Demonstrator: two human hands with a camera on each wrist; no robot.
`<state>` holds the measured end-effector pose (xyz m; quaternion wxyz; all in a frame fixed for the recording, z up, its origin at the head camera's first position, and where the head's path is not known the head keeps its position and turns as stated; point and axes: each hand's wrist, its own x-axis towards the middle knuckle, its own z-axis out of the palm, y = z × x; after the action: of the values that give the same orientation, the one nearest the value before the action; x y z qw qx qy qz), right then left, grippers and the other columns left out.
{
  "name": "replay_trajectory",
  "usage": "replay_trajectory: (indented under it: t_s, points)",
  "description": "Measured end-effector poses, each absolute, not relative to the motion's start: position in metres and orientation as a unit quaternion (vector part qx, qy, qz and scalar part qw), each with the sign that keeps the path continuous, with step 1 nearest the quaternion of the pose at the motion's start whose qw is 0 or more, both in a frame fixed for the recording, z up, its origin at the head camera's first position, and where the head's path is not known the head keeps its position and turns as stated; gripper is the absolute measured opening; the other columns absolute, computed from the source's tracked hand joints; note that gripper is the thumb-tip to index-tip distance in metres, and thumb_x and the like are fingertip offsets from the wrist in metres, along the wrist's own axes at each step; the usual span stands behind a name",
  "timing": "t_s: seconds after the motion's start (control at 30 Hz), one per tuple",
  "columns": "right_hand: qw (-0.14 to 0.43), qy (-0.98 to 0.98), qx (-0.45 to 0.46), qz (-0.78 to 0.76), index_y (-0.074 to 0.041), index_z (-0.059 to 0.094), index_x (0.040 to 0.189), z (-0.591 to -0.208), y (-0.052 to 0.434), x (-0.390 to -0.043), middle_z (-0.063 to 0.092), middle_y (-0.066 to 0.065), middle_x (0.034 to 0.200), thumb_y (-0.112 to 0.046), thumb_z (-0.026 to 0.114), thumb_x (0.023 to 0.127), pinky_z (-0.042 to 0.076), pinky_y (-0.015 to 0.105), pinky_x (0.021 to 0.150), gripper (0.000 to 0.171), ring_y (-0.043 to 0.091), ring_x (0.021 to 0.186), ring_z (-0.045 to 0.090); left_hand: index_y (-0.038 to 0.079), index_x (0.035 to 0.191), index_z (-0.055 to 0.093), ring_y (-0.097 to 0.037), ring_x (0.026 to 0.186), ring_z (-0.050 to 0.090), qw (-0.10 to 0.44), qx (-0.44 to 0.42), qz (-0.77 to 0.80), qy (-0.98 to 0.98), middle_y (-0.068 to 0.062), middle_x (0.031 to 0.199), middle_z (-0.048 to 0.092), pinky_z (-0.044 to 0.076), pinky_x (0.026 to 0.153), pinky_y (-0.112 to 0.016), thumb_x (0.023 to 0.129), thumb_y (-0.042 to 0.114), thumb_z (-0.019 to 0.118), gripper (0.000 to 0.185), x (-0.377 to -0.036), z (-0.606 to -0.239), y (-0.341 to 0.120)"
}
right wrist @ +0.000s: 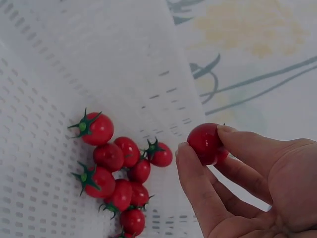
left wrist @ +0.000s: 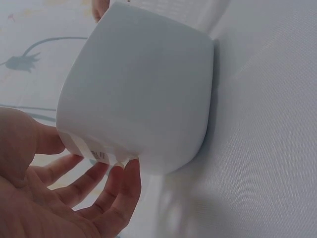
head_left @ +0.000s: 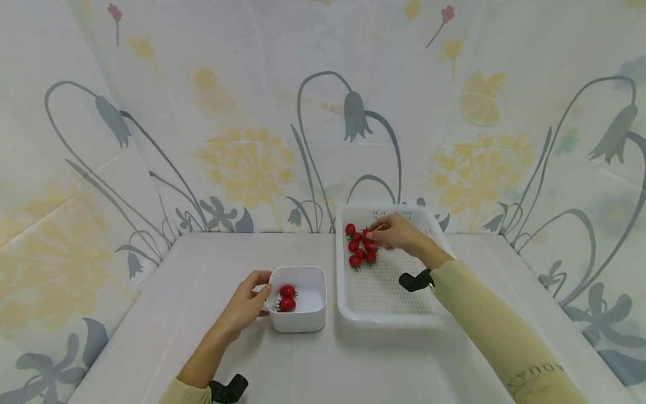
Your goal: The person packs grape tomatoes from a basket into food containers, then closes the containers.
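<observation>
Two glossy cherry tomatoes (head_left: 287, 298) lie in a smooth, rounded-square white bowl (head_left: 299, 320), which the left hand (head_left: 245, 306) grips at the rim. The right hand (head_left: 396, 231) pinches one cherry tomato (right wrist: 206, 143) over the perforated white plastic basket (head_left: 391, 314).

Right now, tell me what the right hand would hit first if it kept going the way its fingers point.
Probably the cherry tomato cluster in the white perforated tray; right hand.

Glossy, smooth skins are shown by the cherry tomatoes (right wrist: 119, 173). The perforated basket (head_left: 383, 314) and the square bowl (left wrist: 138, 94) look like matt white plastic. A woven cloth (left wrist: 267, 148) covers the table.
</observation>
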<state>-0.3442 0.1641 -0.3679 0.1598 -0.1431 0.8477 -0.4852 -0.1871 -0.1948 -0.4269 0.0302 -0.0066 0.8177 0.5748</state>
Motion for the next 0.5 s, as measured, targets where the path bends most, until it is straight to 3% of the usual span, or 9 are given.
replay_trajectory:
  t_s: [0.1,0.33,0.5]
  points:
    - [0.151,0.844,-0.154,-0.491,0.009,0.061,0.128,-0.365,0.162,-0.339,0.064,0.028,0.128,-0.015,0.066,0.101,0.058,0.033,0.088,0.037,0.041,0.113,0.067,0.005,0.140,0.053,-0.035,0.106,0.062,0.031,-0.008,0.574,0.819,-0.021,0.143,0.051,0.062,0.075,-0.039,0.106,0.012,0.052,0.034,-0.187,-0.427,-0.195]
    - [0.136,0.837,-0.173,-0.501,0.005,0.064,0.126,-0.348,0.154,-0.321,0.067,0.023,0.123,-0.018,0.067,0.100,0.057,0.041,0.095,0.035,0.025,0.102,0.072,0.005,0.140,0.053,-0.035,0.107,0.063,0.030,-0.006,0.576,0.817,-0.022,0.143,0.051,0.062,0.075,-0.040,0.106,0.012,0.052,0.034,-0.188,-0.427,-0.195]
    - [0.128,0.827,-0.186,-0.515,0.007,0.064,0.126,-0.343,0.149,-0.311,0.066,0.022,0.122,-0.016,0.068,0.099,0.059,0.037,0.092,0.036,0.029,0.103,0.071,0.005,0.141,0.051,-0.037,0.109,0.062,0.033,-0.005,0.574,0.818,-0.022,0.144,0.050,0.062,0.076,-0.040,0.106,0.013,0.052,0.035,-0.187,-0.426,-0.195]
